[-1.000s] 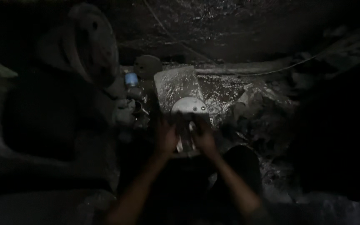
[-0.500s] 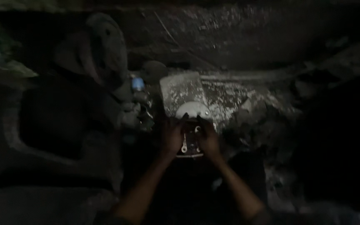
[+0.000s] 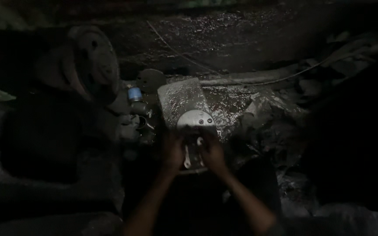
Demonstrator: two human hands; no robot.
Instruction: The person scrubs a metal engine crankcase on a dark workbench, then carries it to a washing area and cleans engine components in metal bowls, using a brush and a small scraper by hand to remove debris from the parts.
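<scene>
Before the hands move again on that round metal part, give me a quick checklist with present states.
1. Left hand on the round pale metal disc part: ok.
2. Right hand on it too: ok.
3. Small bright spanner-like tool between the hands: ok; which hand grips it, cannot tell.
4. Lighting adequate: not ok, the scene is very dark.
5. Small blue-capped cylinder apart from the hands: ok.

A dim, grimy workshop is showing here: a large metal wheel [image 3: 90,61] is leaning at the left, oily parts [image 3: 136,124] are lying scattered, a wire [image 3: 241,81] is trailing across, and a wet grey slab [image 3: 181,99] is glinting on the dirty surface [image 3: 241,105].
</scene>
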